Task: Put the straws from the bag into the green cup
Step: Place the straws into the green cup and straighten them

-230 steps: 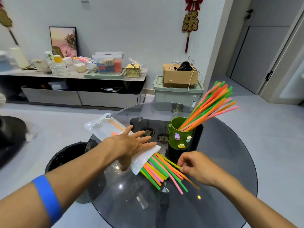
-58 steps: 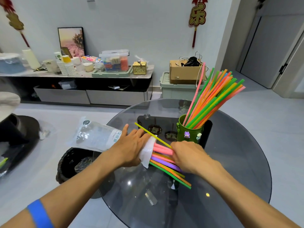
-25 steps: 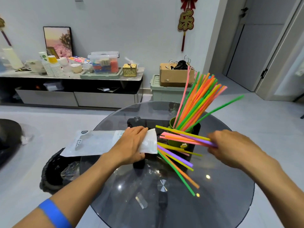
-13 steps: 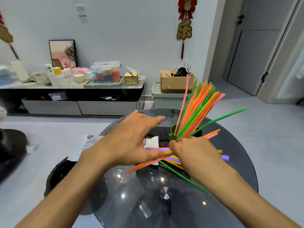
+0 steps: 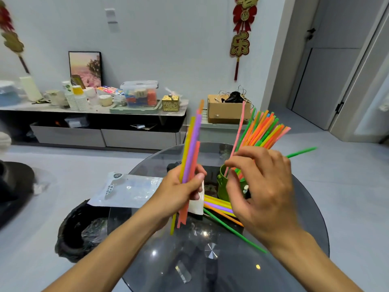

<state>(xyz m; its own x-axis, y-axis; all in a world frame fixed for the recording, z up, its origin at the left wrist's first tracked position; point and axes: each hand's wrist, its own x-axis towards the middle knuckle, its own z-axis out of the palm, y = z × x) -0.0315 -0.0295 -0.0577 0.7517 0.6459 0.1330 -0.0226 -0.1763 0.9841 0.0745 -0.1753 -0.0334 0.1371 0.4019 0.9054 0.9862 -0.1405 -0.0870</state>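
Left hand (image 5: pixel 179 192): closed around a small upright bundle of straws (image 5: pixel 190 157), yellow, purple and orange-red, just to the left of the green cup (image 5: pixel 223 187).
Right hand (image 5: pixel 261 186): fingers spread and loosely curled, holding nothing, in front of the green cup and partly hiding it.
Green cup: stands on the glass table (image 5: pixel 210 260), already stuffed with a fan of straws leaning up and to the right.
Loose straws (image 5: pixel 219 207): several lie flat on the table in front of the green cup, at the bag's mouth.
Bag (image 5: pixel 126 189): flat, pale, crinkled plastic left of the green cup, seemingly almost empty.
Progress: judged well past halfway; the held bundle and the loose straws are left.
Straws' look: thin, bright, some ends uneven.
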